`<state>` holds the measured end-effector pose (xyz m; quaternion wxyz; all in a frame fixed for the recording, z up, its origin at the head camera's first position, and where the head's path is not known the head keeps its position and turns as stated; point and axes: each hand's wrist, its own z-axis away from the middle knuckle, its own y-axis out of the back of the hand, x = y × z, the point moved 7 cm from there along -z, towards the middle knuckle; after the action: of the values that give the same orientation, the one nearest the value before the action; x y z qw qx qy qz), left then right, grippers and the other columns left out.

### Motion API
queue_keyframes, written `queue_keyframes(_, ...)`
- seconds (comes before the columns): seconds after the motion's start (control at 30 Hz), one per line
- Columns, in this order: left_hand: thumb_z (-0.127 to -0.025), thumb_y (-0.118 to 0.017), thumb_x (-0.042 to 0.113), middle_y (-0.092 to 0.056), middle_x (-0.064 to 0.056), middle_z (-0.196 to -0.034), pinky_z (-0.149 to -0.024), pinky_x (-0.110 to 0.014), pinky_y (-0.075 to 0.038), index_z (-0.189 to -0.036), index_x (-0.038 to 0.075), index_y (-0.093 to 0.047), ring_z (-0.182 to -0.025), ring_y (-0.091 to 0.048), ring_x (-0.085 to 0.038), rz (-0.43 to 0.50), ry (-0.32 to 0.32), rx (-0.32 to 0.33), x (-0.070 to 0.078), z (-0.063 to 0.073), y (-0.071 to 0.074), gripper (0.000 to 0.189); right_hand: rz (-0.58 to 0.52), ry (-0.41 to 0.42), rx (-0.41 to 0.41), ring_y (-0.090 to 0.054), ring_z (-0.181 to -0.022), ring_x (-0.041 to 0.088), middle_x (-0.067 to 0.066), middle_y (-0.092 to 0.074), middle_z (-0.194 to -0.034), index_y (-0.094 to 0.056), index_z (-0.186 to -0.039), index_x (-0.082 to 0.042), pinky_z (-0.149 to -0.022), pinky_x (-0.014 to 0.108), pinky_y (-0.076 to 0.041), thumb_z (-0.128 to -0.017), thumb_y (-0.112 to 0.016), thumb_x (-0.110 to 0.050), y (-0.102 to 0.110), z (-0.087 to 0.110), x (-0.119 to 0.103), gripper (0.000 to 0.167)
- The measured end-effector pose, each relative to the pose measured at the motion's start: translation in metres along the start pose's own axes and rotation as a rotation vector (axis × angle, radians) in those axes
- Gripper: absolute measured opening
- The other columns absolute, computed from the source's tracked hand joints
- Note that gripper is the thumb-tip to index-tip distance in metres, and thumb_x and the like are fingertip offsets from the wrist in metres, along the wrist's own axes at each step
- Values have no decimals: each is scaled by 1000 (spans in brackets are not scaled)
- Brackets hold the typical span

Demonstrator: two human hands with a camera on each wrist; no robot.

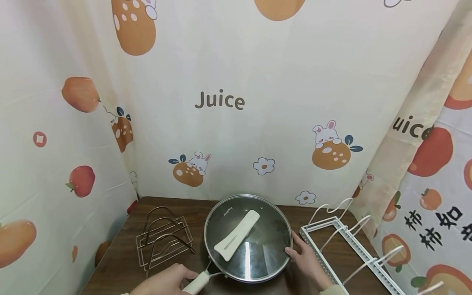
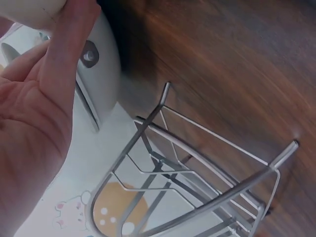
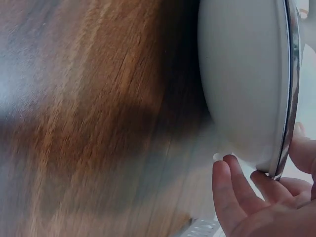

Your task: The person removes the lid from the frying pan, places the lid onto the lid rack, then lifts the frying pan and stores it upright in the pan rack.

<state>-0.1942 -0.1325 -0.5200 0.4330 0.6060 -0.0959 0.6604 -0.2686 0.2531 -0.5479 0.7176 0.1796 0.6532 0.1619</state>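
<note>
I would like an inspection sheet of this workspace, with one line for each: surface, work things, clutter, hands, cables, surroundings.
Surface: dark brown wood-grain table.
Work things: round cream pan, covered by a round dark glass lid with metal rim and cream grip.
Clutter: metal wire rack, left of the pan; white metal frame with curved wire arms, right of it.
Hands: left hand grips the pan's handle; right hand holds the pan's edge, thumb at the lid's rim.
Cables: nothing seen.
Surroundings: off-white cloth curtains printed with fruit, rabbits and "Juice".
</note>
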Motion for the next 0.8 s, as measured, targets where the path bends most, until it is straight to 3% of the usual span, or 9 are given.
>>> queue_keyframes(0.17,-85,-76,1,-78,-5,-103,-68,-20,-55,-121,-11,-70,-73,-65,-2,4,-5,12,1,-4,-4,39,-85,-32,5,-60,-130,45,34,-36,-156,-28,-159,5,-78,31,-63,-100,-61,-2,-1,-3,5,68)
queue_keyframes(0.37,-83,-78,-2,-78,-7,-104,-71,-20,-55,-118,-7,-72,-78,-66,-4,54,-3,6,2,-11,-12,36,-75,-57,33,-56,-135,46,33,-39,-156,-30,-159,1,-83,37,-62,-103,-59,-10,-1,-9,9,64)
queue_keyframes(0.53,-82,-77,-5,-77,-7,-104,-70,-21,-54,-120,-8,-71,-77,-65,-9,69,44,16,2,-18,-19,38,-44,-81,85,-59,-133,43,31,-44,-154,-35,-158,0,-86,39,-63,-106,-57,-16,2,-14,12,59)
queue_keyframes(0.63,-82,-78,-4,-75,-5,-101,-67,-20,-53,-120,-8,-71,-72,-62,-11,77,73,16,3,-20,-22,38,-48,-96,121,-67,-122,40,31,-48,-151,-40,-156,1,-83,39,-63,-107,-57,-20,4,-16,14,56)
queue_keyframes(0.8,-83,-78,-3,-74,-1,-94,-65,-19,-51,-111,-3,-75,-70,-62,-8,84,59,-4,6,-26,-28,29,-46,-118,174,-72,-108,28,31,-59,-142,-48,-149,6,-82,35,-62,-108,-55,-31,7,-10,20,56)
